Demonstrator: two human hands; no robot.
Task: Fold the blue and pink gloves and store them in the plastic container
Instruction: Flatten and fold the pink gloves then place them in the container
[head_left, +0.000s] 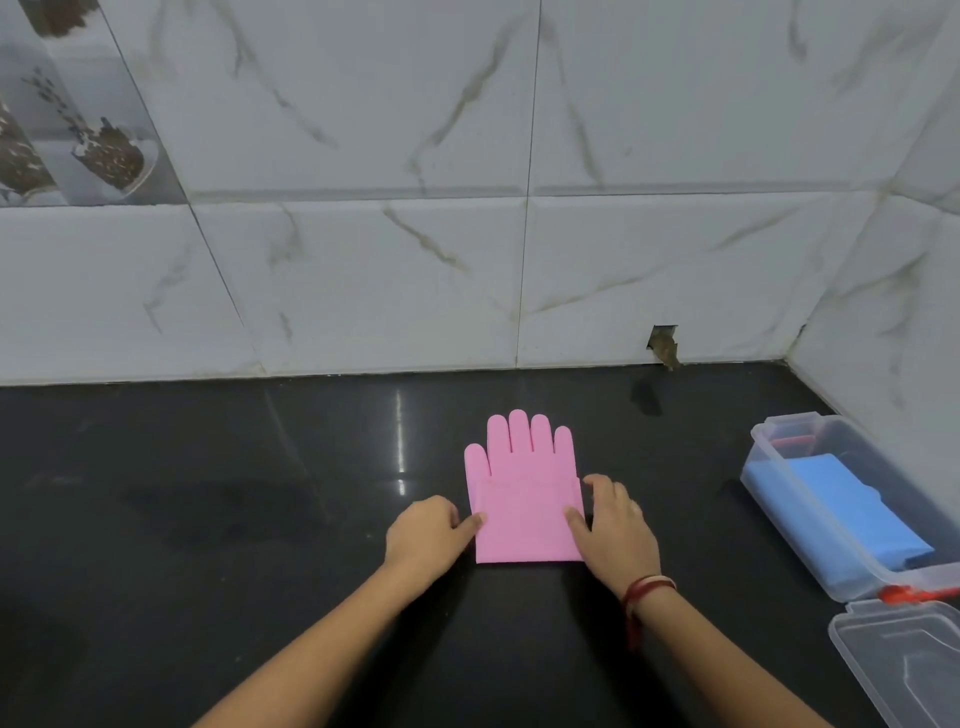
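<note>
A pink glove (522, 488) lies flat on the black counter, fingers pointing toward the wall, its cuff folded up over the palm. My left hand (426, 532) pinches the folded part's left edge. On the right edge rests my right hand (613, 522), thumb on top of the fold. The blue glove (852, 512) lies folded inside the clear plastic container (779, 488) at the right.
The container's clear lid (898, 660) hangs open at the near right, joined by a red clasp (896, 592). The black counter (208, 519) meets a tiled wall behind and another wall on the right.
</note>
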